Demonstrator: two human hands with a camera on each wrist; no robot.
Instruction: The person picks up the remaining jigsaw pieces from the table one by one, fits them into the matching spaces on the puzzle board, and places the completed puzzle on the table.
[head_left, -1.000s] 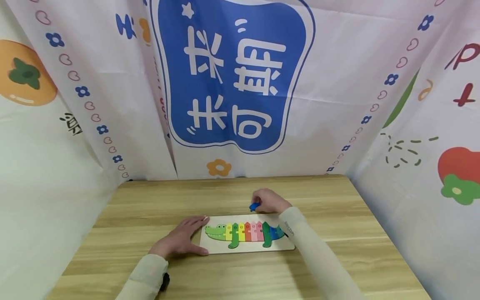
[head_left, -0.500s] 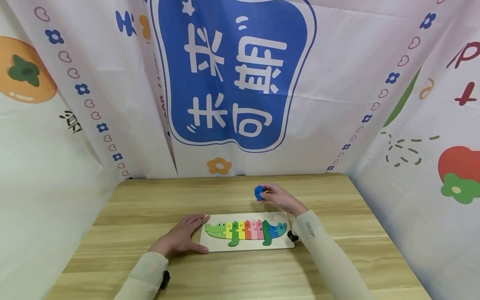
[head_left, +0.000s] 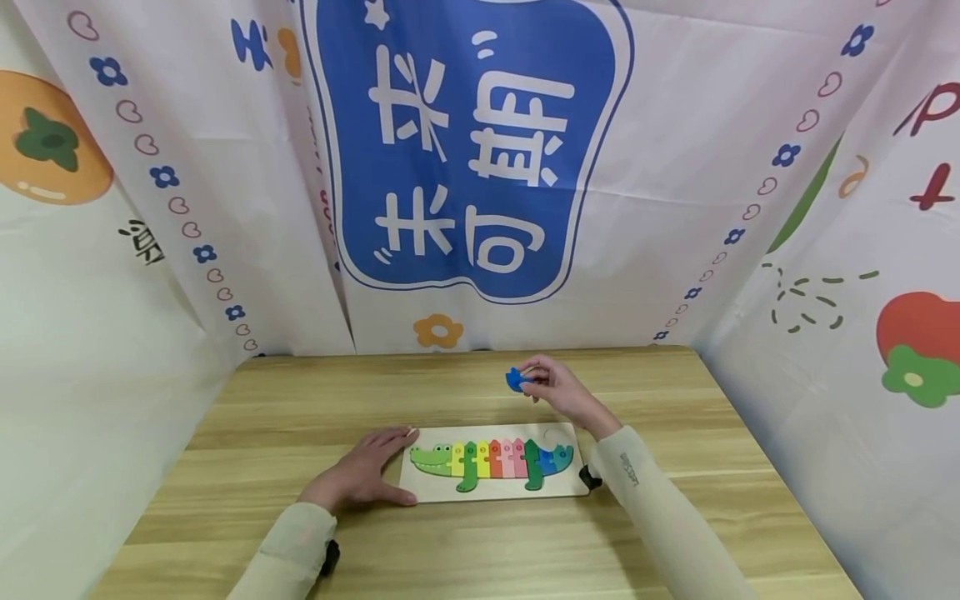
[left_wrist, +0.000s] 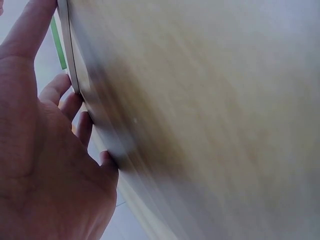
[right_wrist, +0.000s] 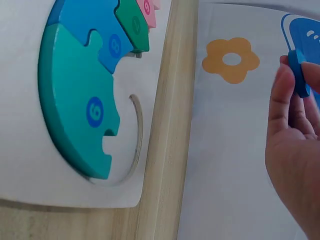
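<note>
A crocodile puzzle board (head_left: pixel 495 492) lies flat on the table, its pieces running from a green head to a teal tail piece (right_wrist: pixel 80 110) marked 9. Beyond that piece, a curved recess (right_wrist: pixel 131 150) at the tail tip shows bare wood. Above the table behind the board, my right hand (head_left: pixel 558 390) pinches a blue puzzle piece (head_left: pixel 516 380) between thumb and fingers. My left hand (head_left: pixel 363 471) rests at the board's left end, thumb at the near corner and fingers at the far one. In the left wrist view the fingers (left_wrist: pixel 60 90) touch the board's edge.
The wood-grain table (head_left: pixel 420 550) is closed in by printed cloth hangings (head_left: pixel 660 250) at the back and on both sides. A dark wrist strap (head_left: pixel 590 477) shows near the board's right end.
My right hand has lifted away from the board, moving back and slightly right with the blue puzzle piece, which has turned in the fingers. My left hand stays in place.
</note>
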